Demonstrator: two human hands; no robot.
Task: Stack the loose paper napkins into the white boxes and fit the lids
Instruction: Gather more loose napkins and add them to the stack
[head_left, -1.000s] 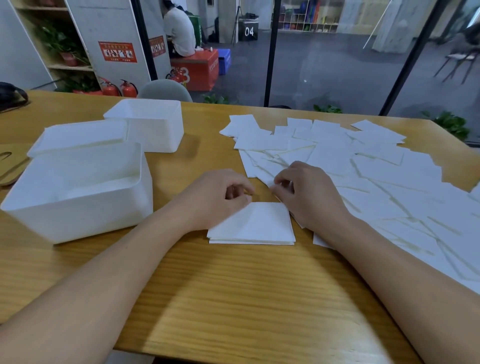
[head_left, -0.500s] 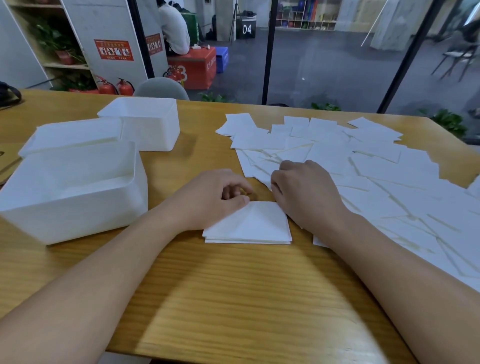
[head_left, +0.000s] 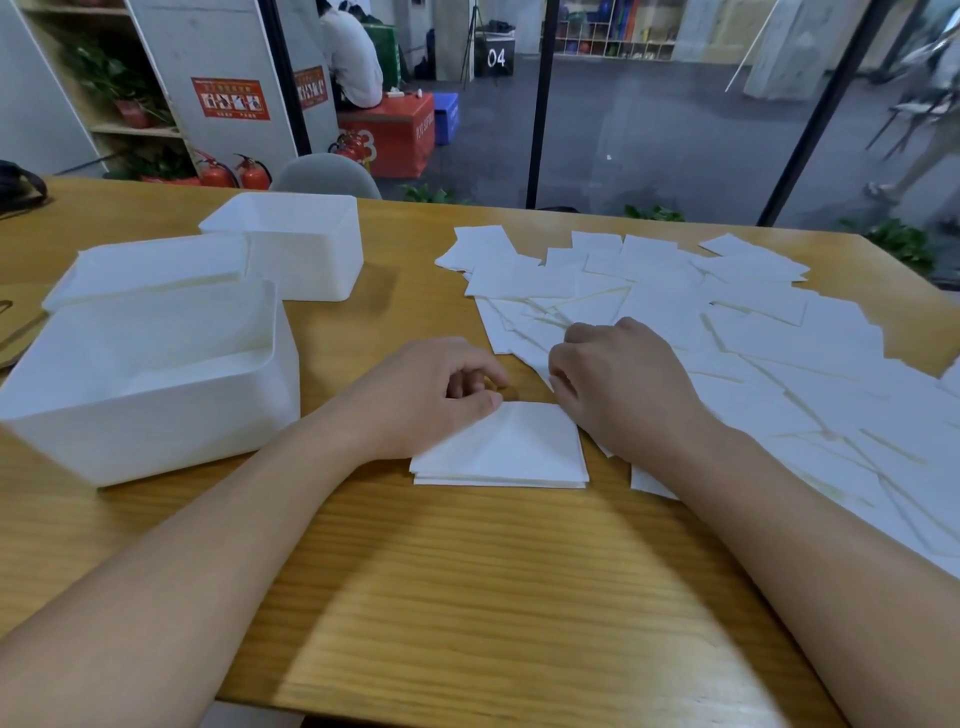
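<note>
Pinning the napkin stack (head_left: 501, 449) at the near desk (head_left: 467, 597) under my left hand (head_left: 431, 395), fingers curled; my right hand (head_left: 618, 384) is pinching a loose napkin, risking dragging neighbours askew

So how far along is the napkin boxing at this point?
Early. Done: a small squared napkin stack sits on the table. In hand: the left hand rests on it while the right hand reaches into the loose napkins. Left: most napkins are scattered, the near white box looks empty, and no lid is fitted.
</note>
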